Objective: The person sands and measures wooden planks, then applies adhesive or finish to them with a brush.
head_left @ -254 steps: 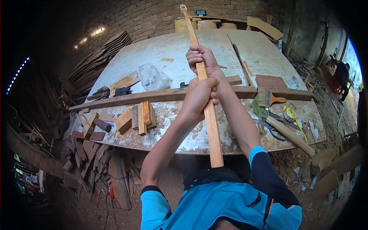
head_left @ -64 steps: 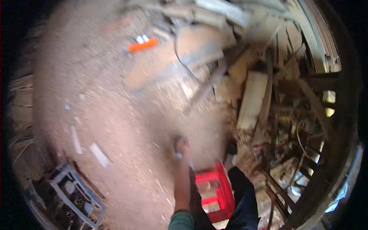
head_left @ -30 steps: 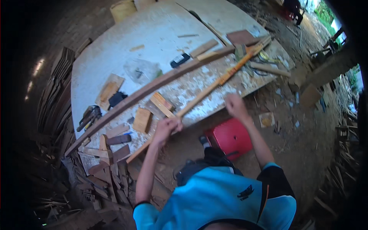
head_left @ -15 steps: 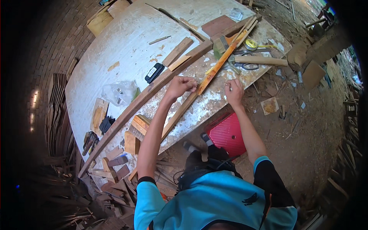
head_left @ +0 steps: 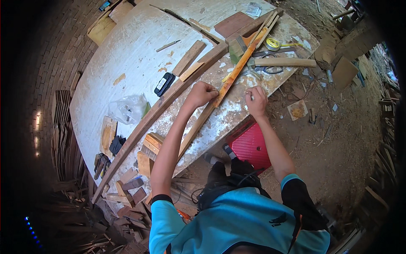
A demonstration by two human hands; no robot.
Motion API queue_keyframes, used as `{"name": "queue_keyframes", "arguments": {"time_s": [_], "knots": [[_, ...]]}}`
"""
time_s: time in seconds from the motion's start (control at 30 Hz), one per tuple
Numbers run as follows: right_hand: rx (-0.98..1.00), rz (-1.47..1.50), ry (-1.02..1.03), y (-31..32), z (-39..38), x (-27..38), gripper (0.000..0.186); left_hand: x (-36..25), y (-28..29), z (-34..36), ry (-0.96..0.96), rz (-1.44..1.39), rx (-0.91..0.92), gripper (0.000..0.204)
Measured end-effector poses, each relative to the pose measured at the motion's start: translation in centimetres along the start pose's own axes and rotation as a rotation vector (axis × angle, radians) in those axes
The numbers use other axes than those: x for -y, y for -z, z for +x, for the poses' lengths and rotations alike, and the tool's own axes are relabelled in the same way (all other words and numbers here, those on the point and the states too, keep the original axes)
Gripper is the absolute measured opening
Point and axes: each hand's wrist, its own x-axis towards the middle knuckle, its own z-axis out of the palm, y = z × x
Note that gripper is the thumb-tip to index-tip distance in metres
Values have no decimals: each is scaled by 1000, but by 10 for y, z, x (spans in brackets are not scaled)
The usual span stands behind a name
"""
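An orange-stained wooden strip [head_left: 238, 70] lies slantwise over the workbench, its near part on a longer brown wooden bar [head_left: 196, 130]. Against the left edge of that strip, close to its near end, are the pinched fingertips of my left hand [head_left: 201, 95]. Whatever they hold is too small to make out. To the right of the strip, above the bench's front edge, my right hand [head_left: 256, 103] is curled with thumb and fingers drawn together. Any object in it is hidden. Beyond it lies a hammer with a pale wooden handle [head_left: 285, 62].
A long brown beam [head_left: 158, 107] crosses the whitish workbench [head_left: 114, 91]. Around it are a black case [head_left: 164, 84], a clear plastic bag [head_left: 128, 109], a tape measure [head_left: 272, 44], scissors [head_left: 273, 69] and wood blocks [head_left: 144, 164]. A red plastic stool [head_left: 251, 146] stands below the bench edge.
The whole view has shifted slightly. My left fingertips have come up against the edge of the orange-stained strip. My right hand stays beside it, its fingers turned a little.
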Motion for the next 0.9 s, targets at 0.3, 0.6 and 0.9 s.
{"name": "queue_keyframes", "arguments": {"time_s": [0.3, 0.6, 0.9], "knots": [[5, 19, -14, 1, 0, 1, 7, 9, -6, -8, -133, 29, -115, 24], [5, 2, -6, 2, 1, 2, 8, -1, -11, -26, -152, 131, -124, 30], [38, 7, -10, 0, -2, -1, 8, 7, -19, -56, -355, 68, -335, 42]]}}
